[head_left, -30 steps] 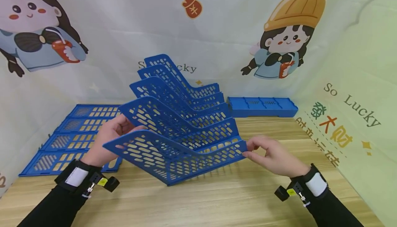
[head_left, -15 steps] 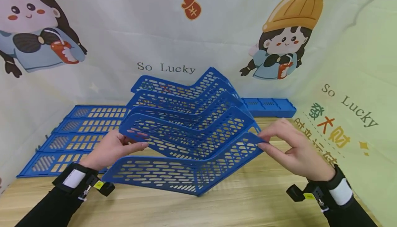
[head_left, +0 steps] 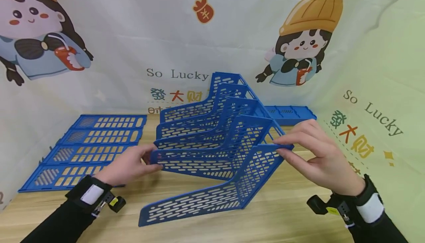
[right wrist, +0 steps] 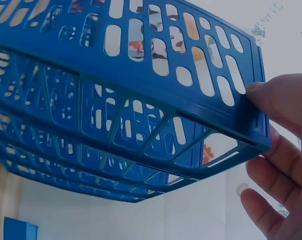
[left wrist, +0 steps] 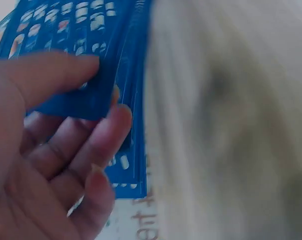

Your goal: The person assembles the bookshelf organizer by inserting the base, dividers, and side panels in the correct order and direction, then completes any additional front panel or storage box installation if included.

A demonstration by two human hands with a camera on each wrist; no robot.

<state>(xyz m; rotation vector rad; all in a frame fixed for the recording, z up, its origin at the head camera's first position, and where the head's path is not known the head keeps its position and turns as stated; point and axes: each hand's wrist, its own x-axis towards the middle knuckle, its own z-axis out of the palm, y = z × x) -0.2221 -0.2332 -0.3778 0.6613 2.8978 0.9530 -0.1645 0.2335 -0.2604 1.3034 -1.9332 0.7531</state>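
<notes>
A blue plastic file rack (head_left: 189, 202) with several slotted upright dividers is held tilted over the table. At its left, my left hand (head_left: 132, 163) pinches the front end of one divider between thumb and fingers. The left wrist view shows the thumb on that divider's (left wrist: 90, 100) face and the fingers behind it. My right hand (head_left: 318, 154) pinches the rack's near right corner, thumb on the near side. In the right wrist view, the rack's crossed underside frame (right wrist: 65, 57) shows, with the thumb pressed near its corner.
Flat blue slotted panels (head_left: 103, 145), several in a row, lie on the wooden table (head_left: 292, 221) at the left. A long blue piece (head_left: 289, 115) with divided sections lies at the back right. A printed cloth (head_left: 132, 44) hangs behind the table.
The rack has turned, its open divider ends now pointing left and toward me. My right hand has moved right and up with its corner; my left hand has shifted its grip along the dividers.
</notes>
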